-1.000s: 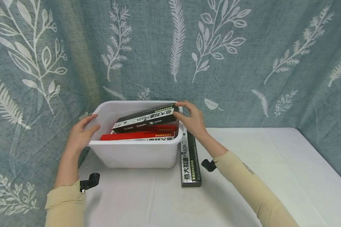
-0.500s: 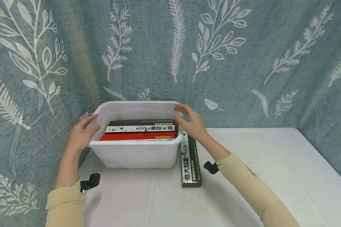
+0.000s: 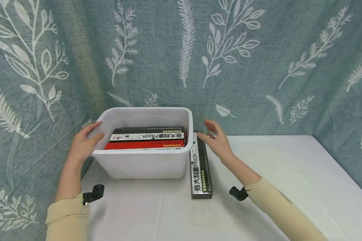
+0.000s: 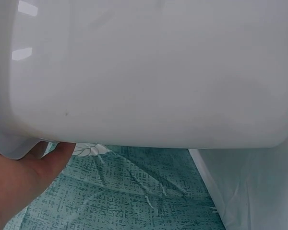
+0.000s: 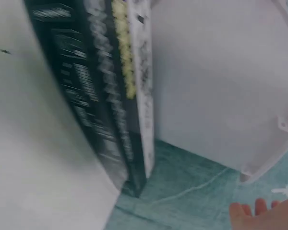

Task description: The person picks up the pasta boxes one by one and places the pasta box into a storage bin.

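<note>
My left hand (image 3: 82,144) holds the left rim of a white plastic bin (image 3: 141,165); in the left wrist view this hand (image 4: 24,184) lies at the rim's corner. Inside the bin are a black-and-white pasta box (image 3: 147,136) and a red tomato-sauce pasta box (image 3: 141,145), lying lengthwise side by side. Outside the bin's right wall, another black pasta box (image 3: 201,170) rests on the table. Beside that box's far end is my right hand (image 3: 218,142), holding nothing, its thumb and fingers spread apart. The right wrist view shows the box (image 5: 103,86) blurred.
A white cloth covers the table (image 3: 268,187). Behind the bin hangs a blue-green curtain (image 3: 160,67) with white leaf prints, right at the table's back edge. A small black camera (image 3: 238,193) sits on the right wrist, and another camera (image 3: 93,194) on the left.
My right hand let go of the black pasta box, which dropped from a tilt to lying level in the bin. Then the hand moved right, out past the rim. The left hand stayed put.
</note>
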Available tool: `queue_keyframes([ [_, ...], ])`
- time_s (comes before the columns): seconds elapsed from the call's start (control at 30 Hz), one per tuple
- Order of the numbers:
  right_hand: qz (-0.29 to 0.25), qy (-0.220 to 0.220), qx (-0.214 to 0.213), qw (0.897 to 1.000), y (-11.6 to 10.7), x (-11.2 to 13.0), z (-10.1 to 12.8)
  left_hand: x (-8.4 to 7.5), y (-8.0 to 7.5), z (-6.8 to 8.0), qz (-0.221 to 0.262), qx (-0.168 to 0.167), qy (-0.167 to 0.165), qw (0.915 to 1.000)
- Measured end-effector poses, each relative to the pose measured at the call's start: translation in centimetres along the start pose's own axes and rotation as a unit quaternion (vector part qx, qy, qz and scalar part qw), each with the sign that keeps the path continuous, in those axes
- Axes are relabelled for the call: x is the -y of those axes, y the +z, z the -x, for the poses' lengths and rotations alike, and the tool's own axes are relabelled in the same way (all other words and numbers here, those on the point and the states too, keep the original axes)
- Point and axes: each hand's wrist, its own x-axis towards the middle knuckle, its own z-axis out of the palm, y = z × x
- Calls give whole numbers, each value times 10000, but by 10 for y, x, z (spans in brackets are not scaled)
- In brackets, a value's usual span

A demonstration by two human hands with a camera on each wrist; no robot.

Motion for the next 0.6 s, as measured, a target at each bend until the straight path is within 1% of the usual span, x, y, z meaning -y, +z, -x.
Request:
queue_keyframes([
  [0.13,-117,377,-62,9992,-6,-10,12,0,0,0,-24,14,-54,10000],
  [0.27,-146,727,2,9972,-8,-21,24,0,-1,0,-52,0,-113,9999],
  [0.4,-49,930,116,9956,-8,-30,35,-1,0,0,-61,11,-122,9999],
  [0.6,-66,1166,240,9929,-7,-41,51,-3,1,1,-49,17,-68,10000],
])
